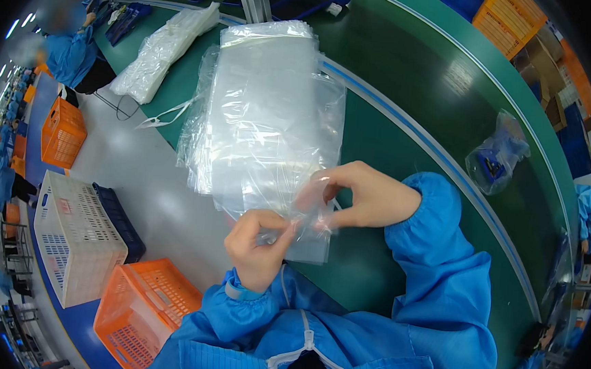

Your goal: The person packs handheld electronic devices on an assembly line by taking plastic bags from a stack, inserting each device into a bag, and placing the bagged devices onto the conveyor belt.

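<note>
Head view: fine work on a clear bag (309, 251)

Your left hand (255, 246) pinches the bag's edge between thumb and finger. The bag is at the near end of the stack (263, 107), between your hands. Your right hand (374, 198) curls at its other side; blur hides whether it grips. The step looks like parting the layers, which calls for a light, even pull next. Glare hides the bag's mouth.

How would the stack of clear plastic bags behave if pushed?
The stack of bags would probably slip apart, since its glossy layers lie unevenly. It likely bends easily: its edges look thin and wrinkled.
</note>
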### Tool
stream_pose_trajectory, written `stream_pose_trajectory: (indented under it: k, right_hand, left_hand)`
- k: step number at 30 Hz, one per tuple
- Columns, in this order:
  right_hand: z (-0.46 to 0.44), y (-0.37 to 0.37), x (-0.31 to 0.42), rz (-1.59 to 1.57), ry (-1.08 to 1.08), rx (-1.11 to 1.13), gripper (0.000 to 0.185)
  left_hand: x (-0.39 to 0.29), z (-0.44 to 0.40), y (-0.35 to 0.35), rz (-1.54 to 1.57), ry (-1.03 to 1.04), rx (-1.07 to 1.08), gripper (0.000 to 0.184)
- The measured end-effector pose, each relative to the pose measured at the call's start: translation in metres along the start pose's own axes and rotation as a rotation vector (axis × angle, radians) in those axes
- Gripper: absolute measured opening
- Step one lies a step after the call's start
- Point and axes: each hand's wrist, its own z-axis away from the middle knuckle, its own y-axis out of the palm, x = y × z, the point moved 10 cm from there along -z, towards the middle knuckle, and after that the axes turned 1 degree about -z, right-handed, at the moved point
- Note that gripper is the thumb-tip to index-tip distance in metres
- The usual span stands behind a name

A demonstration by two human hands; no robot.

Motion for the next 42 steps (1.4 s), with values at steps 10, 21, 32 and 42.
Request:
stream_pose_trajectory:
  k: [10, 21, 32, 42]
  right_hand:
    - [0.0, 0.002, 0.012, 0.34, -0.066, -0.148, 0.013]
    - [0.009, -0.017, -0.004, 0.59, 0.118, -0.159, 0.008]
    - [0.019, -0.052, -0.018, 0.629, 0.183, -0.228, 0.023]
    - [0.008, -0.157, -0.067, 0.053, 0.29, -0.531, 0.031]
  left_hand:
    - [0.002, 0.004, 0.017, -0.09, 0.009, 0.096, 0.027]
    - [0.032, 0.003, -0.018, 0.23, -0.072, -0.192, 0.016]
    - [0.024, -0.007, 0.027, 0.059, -0.056, 0.078, 0.023]
    - [0.054, -0.021, 0.048, 0.141, -0.251, 0.204, 0.023]
